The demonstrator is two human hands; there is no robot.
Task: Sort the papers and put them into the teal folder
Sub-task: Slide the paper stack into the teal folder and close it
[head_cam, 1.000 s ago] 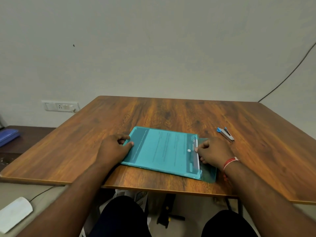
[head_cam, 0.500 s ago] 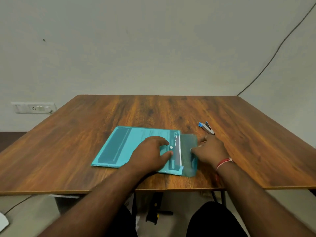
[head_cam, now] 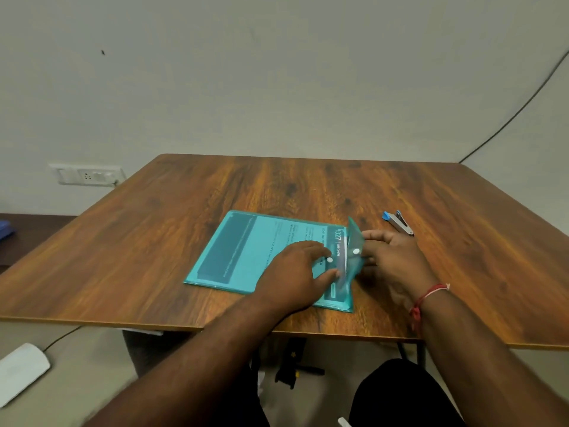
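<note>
**While its flap stands raised, the folder lies between two hands**

With the papers [head_cam: 277, 238] showing through its translucent cover, the teal folder [head_cam: 246, 251] lies flat on the desk [head_cam: 154, 241], near the front edge and slightly askew. At its right end the flap [head_cam: 354, 241] is lifted nearly upright, with a white snap button [head_cam: 356, 251] on it and the matching stud [head_cam: 329, 259] on the cover below.

The left hand [head_cam: 295, 269] rests on the folder's right part, fingers fairly straight and pressing down, with the fingertips just beside the stud. The right hand [head_cam: 394, 257] sits just right of the folder, its fingertips against the back of the flap. Whether they pinch the plastic or only push it cannot be told.

A small stapler [head_cam: 398, 224] with a blue end lies just beyond the right hand. A red thread [head_cam: 431, 294] circles the right wrist.
</note>
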